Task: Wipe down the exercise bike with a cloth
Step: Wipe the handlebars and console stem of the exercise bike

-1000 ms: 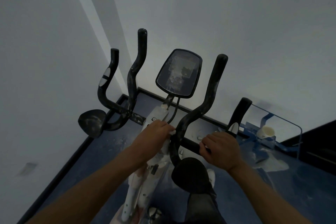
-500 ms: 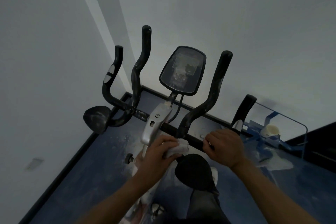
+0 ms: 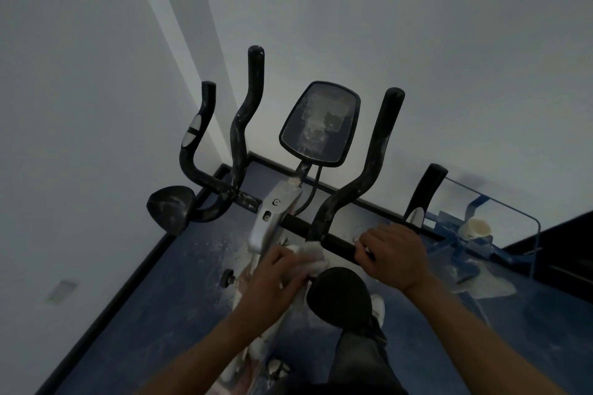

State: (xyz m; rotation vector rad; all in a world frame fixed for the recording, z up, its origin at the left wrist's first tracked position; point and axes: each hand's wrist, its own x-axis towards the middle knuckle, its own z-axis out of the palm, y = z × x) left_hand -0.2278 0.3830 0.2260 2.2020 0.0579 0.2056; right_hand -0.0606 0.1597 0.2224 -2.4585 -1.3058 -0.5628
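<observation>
Exercise bike wipe-down: both hands engaged at the handlebar.

Left hand grasps a white cloth and presses it against the bike frame beside the black elbow pad; right hand clenched round the horizontal handlebar; dusty console above.

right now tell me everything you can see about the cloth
The cloth is small, white and crumpled, soft-looking. The left hand grips it, fingers curled over it, and presses it to the bike where the silver stem meets the black crossbar, just ahead of the black elbow pad. Most of it is hidden under the hand.
</observation>
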